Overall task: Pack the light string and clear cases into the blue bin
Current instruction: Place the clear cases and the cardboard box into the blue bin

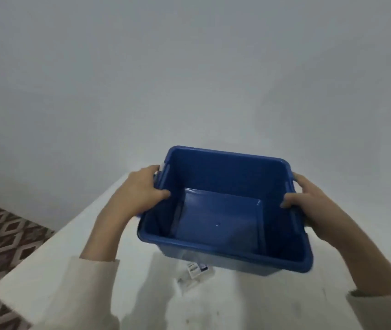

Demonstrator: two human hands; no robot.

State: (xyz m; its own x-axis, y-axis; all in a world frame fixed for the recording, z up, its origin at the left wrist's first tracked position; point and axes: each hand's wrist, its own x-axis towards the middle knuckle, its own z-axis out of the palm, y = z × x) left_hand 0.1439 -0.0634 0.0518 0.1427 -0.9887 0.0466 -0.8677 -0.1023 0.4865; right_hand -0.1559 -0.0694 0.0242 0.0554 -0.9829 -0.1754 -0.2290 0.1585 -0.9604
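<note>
The blue bin (225,251) is a square plastic tub, empty inside, held over a white table. My left hand (139,189) grips its left rim, thumb inside the wall. My right hand (308,201) grips the right rim the same way. Just below the bin's near wall, something clear with a small printed label (193,272) lies on the table; it is blurred, and I cannot tell whether it is a clear case. No light string shows.
The white table (70,270) runs from the bottom of the view up to a plain pale wall (189,79). To the left, past the table's edge, lies patterned brown floor (2,234).
</note>
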